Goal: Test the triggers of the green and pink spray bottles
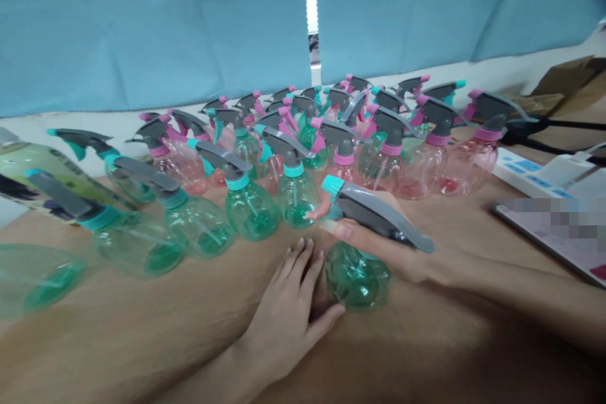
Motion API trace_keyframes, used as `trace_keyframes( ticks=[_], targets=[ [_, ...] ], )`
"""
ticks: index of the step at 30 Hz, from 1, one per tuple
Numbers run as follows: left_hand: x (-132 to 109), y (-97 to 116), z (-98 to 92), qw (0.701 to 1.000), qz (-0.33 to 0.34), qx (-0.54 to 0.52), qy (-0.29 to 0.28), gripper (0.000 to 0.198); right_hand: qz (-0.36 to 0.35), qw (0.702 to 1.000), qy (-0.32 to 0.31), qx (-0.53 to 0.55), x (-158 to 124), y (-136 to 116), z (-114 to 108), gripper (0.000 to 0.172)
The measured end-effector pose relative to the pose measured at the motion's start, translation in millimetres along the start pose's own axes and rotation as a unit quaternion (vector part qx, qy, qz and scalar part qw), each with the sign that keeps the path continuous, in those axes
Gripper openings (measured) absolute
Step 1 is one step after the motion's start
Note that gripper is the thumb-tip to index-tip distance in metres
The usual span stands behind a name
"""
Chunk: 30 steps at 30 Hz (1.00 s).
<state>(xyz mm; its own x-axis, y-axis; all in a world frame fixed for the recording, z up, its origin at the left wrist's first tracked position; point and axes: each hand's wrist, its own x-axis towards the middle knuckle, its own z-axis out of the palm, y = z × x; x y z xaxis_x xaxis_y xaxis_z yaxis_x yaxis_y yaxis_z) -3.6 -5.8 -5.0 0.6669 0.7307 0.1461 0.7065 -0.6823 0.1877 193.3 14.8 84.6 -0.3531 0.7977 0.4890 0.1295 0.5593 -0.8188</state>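
A blue cloth (142, 25) hangs behind the tabletop (199, 303), which stretches across the view. On it stands a crowd of spray bottles: green ones (253, 211) at the front and left, pink ones (466, 164) mostly at the back and right. A power strip (516, 170) and what looks like a phone (544, 233) lie at the right.

The nearest bottle (358, 278), clear green, is in front of the crowd, just right of centre. The right hand (402, 252) is closed around its neck, under the spray head. The left hand (288, 322) is open, palm down on the tabletop, its thumb tip beside the bottle's base; whether they touch I cannot tell.

The bottle seems empty, so it should be light and probably top-heavy. Its thin, smooth wall likely gives under a squeeze and may slip, while the grey spray head (379, 211) looks stiff. The neck, by the teal collar, seems the surest hold, clear of the trigger. Smallest is the teal nozzle (332, 185), pointing left.
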Motion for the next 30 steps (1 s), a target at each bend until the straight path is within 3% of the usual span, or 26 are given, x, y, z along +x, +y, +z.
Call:
trace_keyframes(
  ticks=[5,12,18,24,30],
  targets=[
    [0,1,-0.4,1.0,-0.004,-0.009,0.006,0.067,0.037,0.999,0.029,0.028,-2,5,5,0.015],
    [-2,1,0.0,0.998,-0.001,-0.052,0.023,0.074,0.055,0.998,0.022,0.027,-3,4,5,0.024],
    [-3,5,-5.9,0.992,-0.019,-0.12,0.04,0.074,0.059,0.998,0.029,0.021,-2,5,10,0.02],
    [-20,1,-12.3,0.973,-0.029,-0.201,0.105,0.075,0.023,0.997,0.035,0.069,6,14,43,0.03],
    [-65,-13,-18.3,0.954,-0.058,-0.225,0.191,0.075,0.013,0.997,-0.021,0.074,16,-7,97,0.031]
  ],
)
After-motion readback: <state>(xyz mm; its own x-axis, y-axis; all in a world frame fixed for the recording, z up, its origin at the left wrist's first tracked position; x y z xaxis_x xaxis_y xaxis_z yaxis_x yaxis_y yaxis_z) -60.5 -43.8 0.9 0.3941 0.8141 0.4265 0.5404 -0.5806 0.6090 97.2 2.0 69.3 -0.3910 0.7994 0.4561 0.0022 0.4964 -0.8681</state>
